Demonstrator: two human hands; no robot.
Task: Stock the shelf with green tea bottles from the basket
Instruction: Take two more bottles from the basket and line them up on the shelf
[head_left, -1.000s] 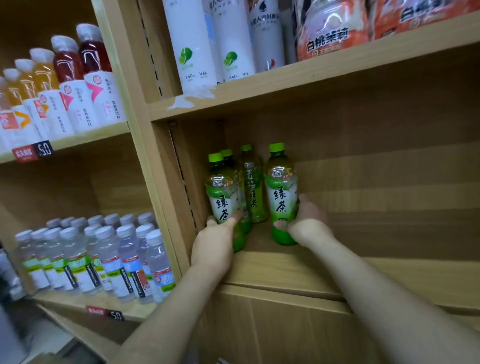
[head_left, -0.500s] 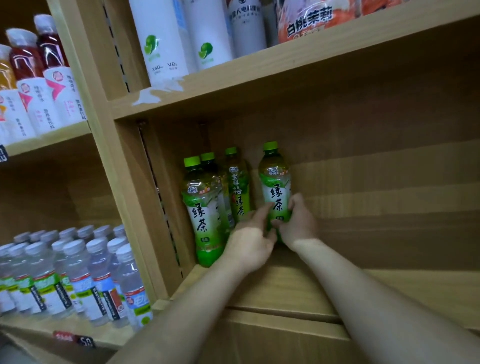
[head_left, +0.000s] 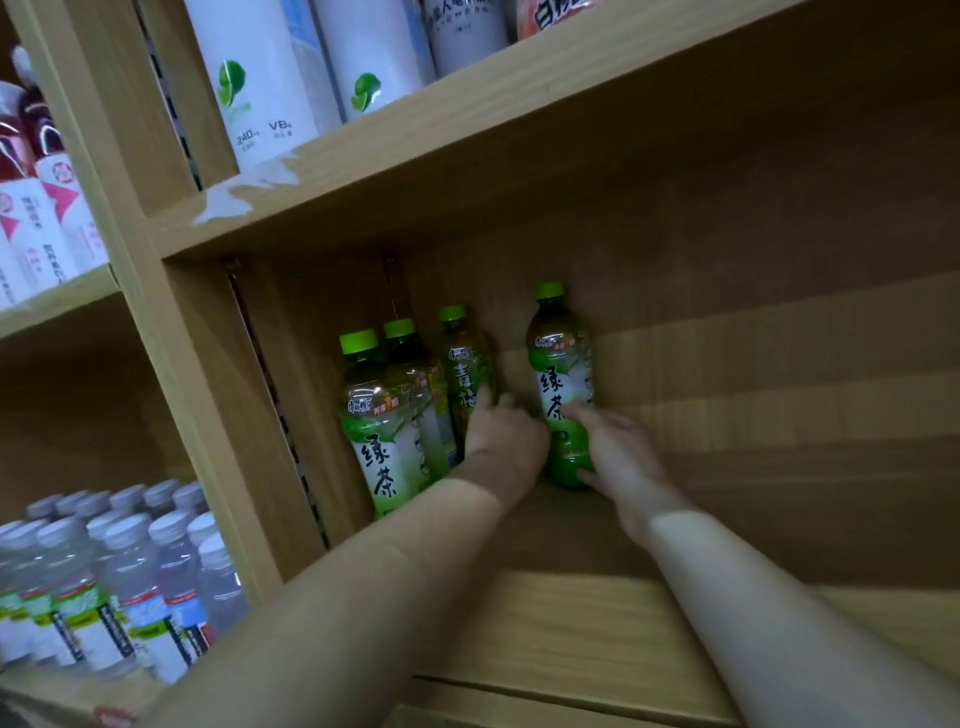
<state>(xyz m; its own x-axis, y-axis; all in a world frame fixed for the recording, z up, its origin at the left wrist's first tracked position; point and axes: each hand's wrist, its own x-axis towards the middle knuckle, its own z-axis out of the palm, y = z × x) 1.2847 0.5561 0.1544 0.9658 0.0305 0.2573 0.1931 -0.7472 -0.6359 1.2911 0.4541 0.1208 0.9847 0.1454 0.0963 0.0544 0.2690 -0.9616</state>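
Hands: right hand (head_left: 618, 457) curled round the lower body of a green tea bottle (head_left: 561, 374), thumb across the label. The left hand (head_left: 501, 441) is just left of that bottle, fingers straight, tips touching the rearmost of a row (head_left: 374, 415). Hands apart, bottle between them.
Held bottle: upright, deep on the shelf (head_left: 571, 623).
Left of it: the row, three tea bottles along the side wall.
Above and left of it: white bottles (head_left: 260, 78) on the next board.
Lower left, neighbouring bay: water bottles (head_left: 130, 571).
Upper far left: red drinks (head_left: 31, 145).
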